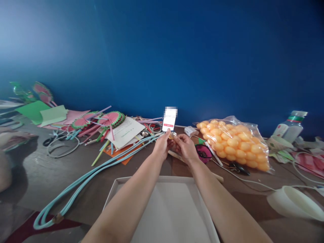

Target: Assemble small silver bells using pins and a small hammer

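My left hand (162,146) and my right hand (186,147) meet over the table beyond the white tray, fingers closed in a pinch. A small shiny gold-and-silver piece (173,134) shows between the fingertips, its kind too small to tell. Just behind stands a phone (168,120), tilted back, its lit screen white with a red button. My left thumb overlaps the phone's lower edge, and I cannot tell whether they touch. A pink-and-black pouch (203,153) lies close to my right wrist. Left of my hands is a small shiny metal thing (145,133).
Under my forearms sits the white tray (164,209). Light-blue tubing (83,177) loops left, near paper fans (111,120) and a printed sheet (126,131). To the right are a bag of orange balls (233,143), a bottle (292,126) and a white bowl (286,202). A blue wall (162,54) rises behind.
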{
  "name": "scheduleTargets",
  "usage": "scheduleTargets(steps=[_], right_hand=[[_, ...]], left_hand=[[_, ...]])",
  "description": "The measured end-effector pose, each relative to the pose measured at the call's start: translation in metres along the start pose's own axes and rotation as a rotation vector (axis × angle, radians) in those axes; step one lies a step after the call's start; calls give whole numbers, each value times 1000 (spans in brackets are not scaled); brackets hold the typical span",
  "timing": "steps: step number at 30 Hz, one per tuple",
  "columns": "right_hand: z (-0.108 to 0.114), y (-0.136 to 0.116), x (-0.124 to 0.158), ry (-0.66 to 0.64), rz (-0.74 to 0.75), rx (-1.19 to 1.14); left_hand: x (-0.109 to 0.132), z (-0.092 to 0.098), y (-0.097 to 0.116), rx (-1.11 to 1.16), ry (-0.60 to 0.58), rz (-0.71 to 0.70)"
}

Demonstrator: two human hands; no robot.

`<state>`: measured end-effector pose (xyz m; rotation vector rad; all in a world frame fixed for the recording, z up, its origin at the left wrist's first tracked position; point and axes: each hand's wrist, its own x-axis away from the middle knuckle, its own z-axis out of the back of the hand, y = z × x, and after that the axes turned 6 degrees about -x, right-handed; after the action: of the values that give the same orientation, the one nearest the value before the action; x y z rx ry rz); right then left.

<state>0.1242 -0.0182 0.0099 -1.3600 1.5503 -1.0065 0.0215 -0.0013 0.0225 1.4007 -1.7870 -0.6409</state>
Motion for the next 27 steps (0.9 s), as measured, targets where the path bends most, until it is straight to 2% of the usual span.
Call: scheduleTargets(steps=[2, 4, 7, 9, 12, 14, 17, 21, 25, 27], right_hand=[[0, -1, 0, 10, 27, 39], [0, -2, 1, 32, 89, 183], [0, -3, 7, 44, 235, 645], [-1, -3, 13, -14, 283, 1015], [-5, -4, 22, -156, 193, 1463], [-6, -4, 25, -210, 76, 1621], [-4, -2, 23, -239, -39, 1667], [-2, 1, 18, -211, -12, 1662], [-5, -2, 16, -44, 52, 1616], [-8, -5, 18, 65, 189, 1561]], left_hand=[[0, 0, 2, 33, -11, 34], [-1, 2, 6, 76, -9, 68], [-4, 7, 13, 146, 28, 88], [-7, 11, 18, 182, 84, 75], [-10, 15, 23, 222, 162, 44], [-10, 16, 24, 240, 171, 39], [-9, 15, 24, 243, 171, 51], [-10, 15, 22, 230, 200, 32], [-13, 15, 21, 217, 250, -6], [-14, 15, 20, 209, 263, 2]])
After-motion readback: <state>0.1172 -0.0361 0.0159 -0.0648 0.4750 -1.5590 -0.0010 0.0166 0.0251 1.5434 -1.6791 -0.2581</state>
